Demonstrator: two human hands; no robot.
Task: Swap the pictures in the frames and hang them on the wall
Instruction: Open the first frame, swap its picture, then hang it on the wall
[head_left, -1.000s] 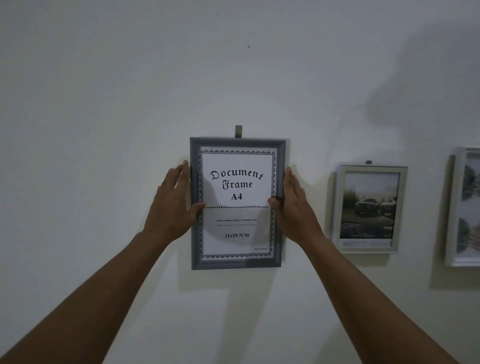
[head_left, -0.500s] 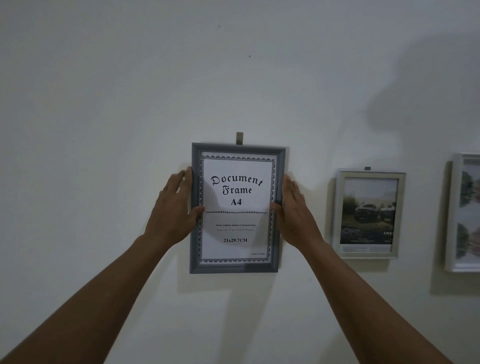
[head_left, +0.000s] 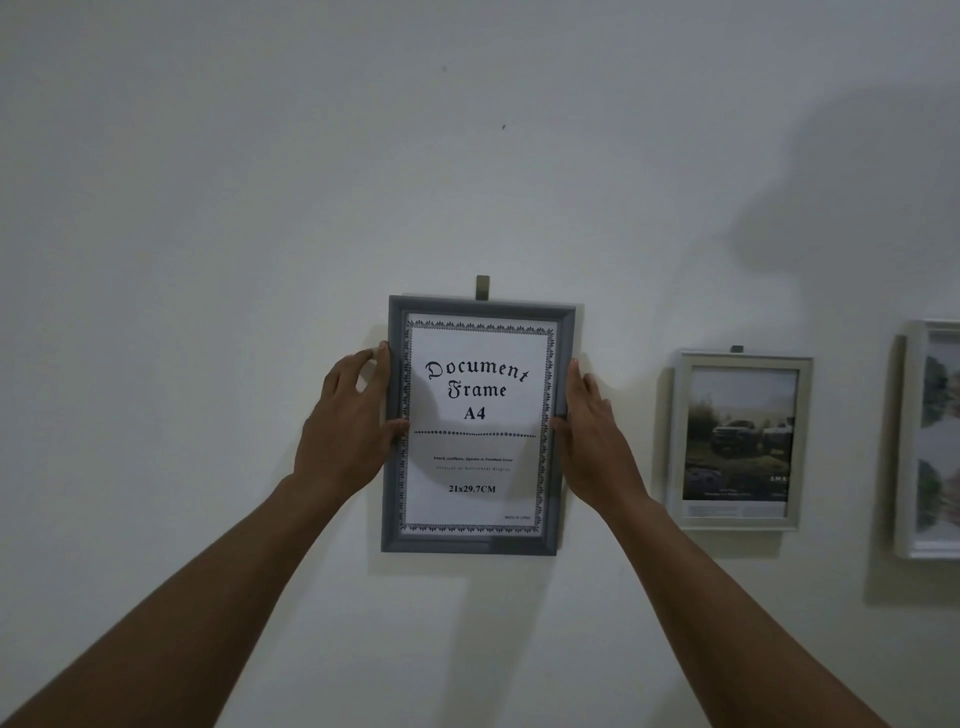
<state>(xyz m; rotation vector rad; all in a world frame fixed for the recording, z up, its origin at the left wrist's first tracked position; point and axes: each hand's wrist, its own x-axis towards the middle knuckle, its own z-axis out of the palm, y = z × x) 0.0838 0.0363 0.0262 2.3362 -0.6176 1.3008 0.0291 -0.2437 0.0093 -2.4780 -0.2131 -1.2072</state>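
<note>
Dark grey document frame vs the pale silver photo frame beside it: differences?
Dark grey document frame: larger, white printed sample sheet; pale silver photo frame: smaller, vehicle photo. Left hand and right hand grip the grey one's sides; the silver one hangs untouched. Both upright, portrait, against the white wall.

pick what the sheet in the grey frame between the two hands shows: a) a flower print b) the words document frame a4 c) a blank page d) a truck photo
B: the sheet in the grey frame reads Document Frame A4; the truck photo sits in the silver frame to its right.
</note>
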